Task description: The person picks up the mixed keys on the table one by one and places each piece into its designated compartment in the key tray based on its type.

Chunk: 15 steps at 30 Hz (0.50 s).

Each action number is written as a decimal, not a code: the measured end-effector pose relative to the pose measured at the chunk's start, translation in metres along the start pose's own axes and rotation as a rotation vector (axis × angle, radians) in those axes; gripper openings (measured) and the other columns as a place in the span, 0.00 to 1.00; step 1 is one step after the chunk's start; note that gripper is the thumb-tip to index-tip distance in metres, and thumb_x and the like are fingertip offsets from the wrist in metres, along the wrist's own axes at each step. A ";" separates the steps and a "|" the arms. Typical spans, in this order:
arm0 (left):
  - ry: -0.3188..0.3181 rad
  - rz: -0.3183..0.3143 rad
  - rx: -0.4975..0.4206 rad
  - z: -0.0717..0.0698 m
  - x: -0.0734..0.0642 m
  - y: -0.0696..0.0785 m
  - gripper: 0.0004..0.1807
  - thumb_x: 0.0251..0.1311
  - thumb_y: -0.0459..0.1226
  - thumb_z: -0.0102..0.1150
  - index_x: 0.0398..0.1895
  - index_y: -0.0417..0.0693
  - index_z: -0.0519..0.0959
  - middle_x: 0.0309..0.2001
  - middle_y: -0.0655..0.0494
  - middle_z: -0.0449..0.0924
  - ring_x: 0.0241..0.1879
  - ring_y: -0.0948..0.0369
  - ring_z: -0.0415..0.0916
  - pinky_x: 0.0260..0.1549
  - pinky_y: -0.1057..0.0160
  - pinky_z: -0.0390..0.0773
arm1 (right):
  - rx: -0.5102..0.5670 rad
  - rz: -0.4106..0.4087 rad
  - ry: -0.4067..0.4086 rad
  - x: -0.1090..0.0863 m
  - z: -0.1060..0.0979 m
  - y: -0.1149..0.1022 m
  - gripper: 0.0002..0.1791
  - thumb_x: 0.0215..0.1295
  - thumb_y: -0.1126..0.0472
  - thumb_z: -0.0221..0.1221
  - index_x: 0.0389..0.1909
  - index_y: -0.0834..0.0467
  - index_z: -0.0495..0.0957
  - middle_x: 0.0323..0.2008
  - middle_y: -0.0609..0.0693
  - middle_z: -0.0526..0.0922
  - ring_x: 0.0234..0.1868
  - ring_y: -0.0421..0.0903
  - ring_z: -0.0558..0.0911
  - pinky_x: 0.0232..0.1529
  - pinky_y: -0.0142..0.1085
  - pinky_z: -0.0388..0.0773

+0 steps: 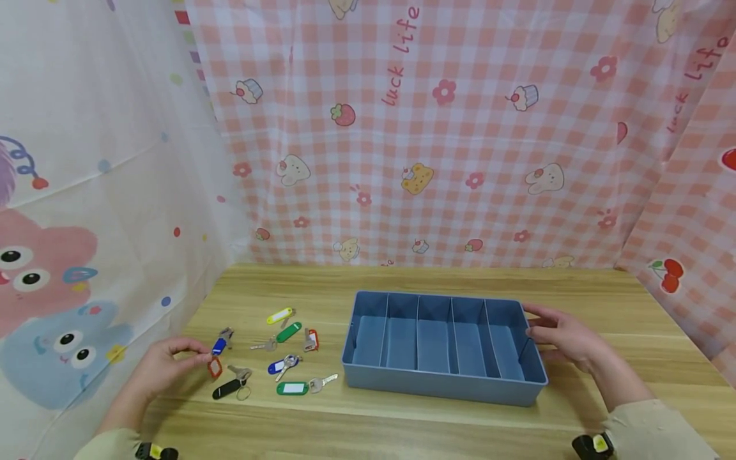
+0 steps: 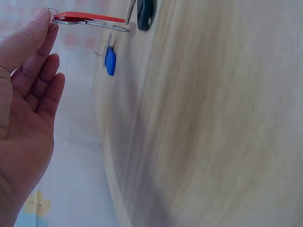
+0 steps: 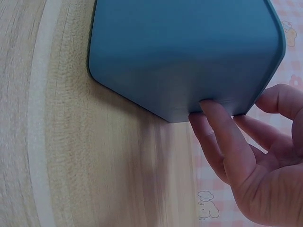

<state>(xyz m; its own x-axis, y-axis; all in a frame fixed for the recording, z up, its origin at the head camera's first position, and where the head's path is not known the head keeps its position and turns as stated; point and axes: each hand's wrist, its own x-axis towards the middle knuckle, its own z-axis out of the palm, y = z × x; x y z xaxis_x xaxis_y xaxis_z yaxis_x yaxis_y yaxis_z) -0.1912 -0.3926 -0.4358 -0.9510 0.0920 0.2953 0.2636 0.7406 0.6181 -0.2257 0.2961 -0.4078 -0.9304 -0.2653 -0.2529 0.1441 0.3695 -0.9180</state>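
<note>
Between thumb and forefinger, my left hand (image 1: 161, 367) pinches the metal ring of a red key tag (image 2: 90, 17), from which a silver key hangs alongside. It is held over the left side of the table, near a blue key tag (image 1: 220, 345) and a black key tag (image 1: 227, 389). On the right, my right hand (image 1: 566, 338) grips the end wall of a long blue-grey divided box (image 1: 437, 379). Its thumb hooks over the rim, and its fingertips (image 3: 208, 105) press the outer face. Thin upright walls split the box into several narrow compartments, and their floors look bare.
Several keys with tags lie left of the box: a yellow tag (image 1: 280, 315), a green tag (image 1: 289, 331), a red one (image 1: 313, 340), a blue one (image 1: 276, 367) and another green one (image 1: 292, 388). Printed cloth hangs behind the wooden table (image 1: 322, 434) and along its sides.
</note>
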 end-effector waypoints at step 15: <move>0.010 0.209 -0.087 0.026 0.017 0.031 0.11 0.51 0.26 0.72 0.29 0.52 0.86 0.34 0.61 0.82 0.39 0.71 0.75 0.45 0.75 0.69 | -0.030 -0.005 0.010 0.000 0.000 0.001 0.38 0.73 0.63 0.53 0.75 0.71 0.44 0.66 0.81 0.54 0.57 0.64 0.76 0.49 0.54 0.79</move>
<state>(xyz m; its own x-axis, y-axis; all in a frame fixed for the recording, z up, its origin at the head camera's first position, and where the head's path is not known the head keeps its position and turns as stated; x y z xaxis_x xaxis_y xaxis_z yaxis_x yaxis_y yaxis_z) -0.2037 -0.3509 -0.4301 -0.8724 0.2308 0.4309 0.4686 0.6456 0.6030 -0.2260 0.2961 -0.4085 -0.9344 -0.2588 -0.2449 0.1292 0.3946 -0.9097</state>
